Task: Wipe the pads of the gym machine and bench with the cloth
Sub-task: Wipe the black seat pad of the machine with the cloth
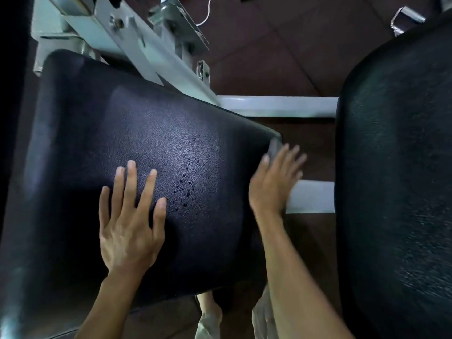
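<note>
Wiping a gym machine pad, droplets not yet cleared

The large dark pad (137,167) fills the left; a second pad (396,167) stands right, its state unclear. Pale frame bars (278,106) run between them. Judging by the droplets (186,189) left mid-pad, wiping here is unfinished. The left hand (129,221) lies flat, fingers spread wide, holding nothing. The right hand (274,182), blurred, fingers extended, presses what looks like a grey cloth (274,148) against the pad's right edge.
</note>
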### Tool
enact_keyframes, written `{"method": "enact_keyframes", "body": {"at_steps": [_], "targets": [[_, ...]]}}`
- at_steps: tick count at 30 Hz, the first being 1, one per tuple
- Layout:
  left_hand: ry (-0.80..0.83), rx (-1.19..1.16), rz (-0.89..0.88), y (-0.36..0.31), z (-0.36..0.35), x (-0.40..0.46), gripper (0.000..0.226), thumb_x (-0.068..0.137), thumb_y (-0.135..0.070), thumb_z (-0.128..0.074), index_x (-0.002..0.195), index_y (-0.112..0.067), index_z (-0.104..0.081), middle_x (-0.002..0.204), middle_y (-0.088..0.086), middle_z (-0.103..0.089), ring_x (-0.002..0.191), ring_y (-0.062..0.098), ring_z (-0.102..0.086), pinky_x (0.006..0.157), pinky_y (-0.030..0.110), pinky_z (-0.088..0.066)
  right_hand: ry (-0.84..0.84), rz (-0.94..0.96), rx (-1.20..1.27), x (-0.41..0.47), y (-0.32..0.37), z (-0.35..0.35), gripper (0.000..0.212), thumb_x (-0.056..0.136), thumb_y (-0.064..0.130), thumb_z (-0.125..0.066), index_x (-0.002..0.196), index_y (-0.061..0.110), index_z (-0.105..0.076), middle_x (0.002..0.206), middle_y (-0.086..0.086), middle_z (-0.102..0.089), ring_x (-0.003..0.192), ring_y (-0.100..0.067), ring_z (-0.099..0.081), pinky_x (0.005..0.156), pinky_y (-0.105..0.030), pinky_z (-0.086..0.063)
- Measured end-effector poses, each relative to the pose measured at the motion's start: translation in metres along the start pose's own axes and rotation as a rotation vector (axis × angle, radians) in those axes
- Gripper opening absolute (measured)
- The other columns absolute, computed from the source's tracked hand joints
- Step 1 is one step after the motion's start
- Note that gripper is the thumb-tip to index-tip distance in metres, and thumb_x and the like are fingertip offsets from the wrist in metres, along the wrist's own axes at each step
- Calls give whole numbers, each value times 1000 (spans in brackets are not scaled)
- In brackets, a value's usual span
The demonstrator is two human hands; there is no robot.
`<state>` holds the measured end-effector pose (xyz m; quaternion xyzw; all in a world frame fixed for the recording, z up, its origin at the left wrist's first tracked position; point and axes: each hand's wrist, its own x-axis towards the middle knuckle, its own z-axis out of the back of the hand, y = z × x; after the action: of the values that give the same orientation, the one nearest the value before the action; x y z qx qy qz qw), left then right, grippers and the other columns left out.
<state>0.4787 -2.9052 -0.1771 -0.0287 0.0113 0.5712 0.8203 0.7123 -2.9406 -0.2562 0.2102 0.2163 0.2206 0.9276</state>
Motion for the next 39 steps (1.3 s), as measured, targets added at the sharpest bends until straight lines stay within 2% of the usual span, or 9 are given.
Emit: {"method": "enact_keyframes", "body": {"at_steps": [4,8,11,15,19,24,28,32,39], "targets": [[8,6,2,-1,-2,2,57,100,-45,-23,153,-27,-30,166,0,-10,154,18,-7,125,43,-7,-17,286,24,4,71,-29,59,104,35,-16,154,4,-19,163,-17,-15,153,-31,-7,124,-45,-14],[12,4,7,0,0,0,56,100,-44,-24,153,-27,-32,166,1,-12,154,19,-9,125,42,-8,162,578,-45,-138,-6,-11,59,105,35,-24,157,11,-9,166,-8,-2,154,-23,0,123,-42,-19],[9,4,14,-1,0,0,56,100,-44,-24,152,-26,-33,166,1,-13,154,19,-10,124,43,-9,145,413,-108,-130,-61,0,58,104,37,-18,157,15,-7,166,-5,3,154,-21,-1,120,-46,-17],[4,6,13,-2,-1,2,57,100,-46,-22,153,-27,-31,166,0,-11,154,19,-8,124,43,-7,-21,31,97,4,-6,-1,56,106,30,-20,155,5,-12,165,-13,-7,153,-27,-2,125,-45,-9],[0,12,9,-3,-4,3,57,100,-46,-20,153,-27,-29,167,1,-9,154,19,-7,124,44,-7,-47,298,76,40,66,-22,54,104,26,-21,151,1,-28,159,-20,-28,149,-36,-21,124,-46,-14],[-13,38,3,-2,-3,2,56,102,-45,-16,153,-28,-28,166,2,-11,154,21,-10,124,43,-8,187,659,-32,-137,-11,-12,57,105,31,-25,156,10,-11,166,-8,-4,154,-23,-1,123,-43,-17],[-21,43,6,-1,-4,1,54,103,-44,-17,153,-28,-28,166,3,-12,154,20,-10,124,41,-7,170,461,-88,-128,-72,2,57,105,33,-19,157,11,-12,166,-8,-3,154,-25,-4,119,-51,-21],[-33,37,2,-1,-6,1,54,103,-44,-16,153,-28,-28,166,3,-11,154,20,-10,125,40,-6,-13,235,9,-24,10,-14,56,104,28,-22,153,2,-21,163,-18,-13,152,-34,-8,121,-51,-19],[-28,39,-4,1,-8,2,53,103,-43,-19,153,-29,-28,166,4,-12,154,21,-11,125,42,-10,259,816,-72,-167,-23,-15,56,106,32,-23,157,12,-11,166,-7,-3,154,-27,0,122,-45,-17]]}}
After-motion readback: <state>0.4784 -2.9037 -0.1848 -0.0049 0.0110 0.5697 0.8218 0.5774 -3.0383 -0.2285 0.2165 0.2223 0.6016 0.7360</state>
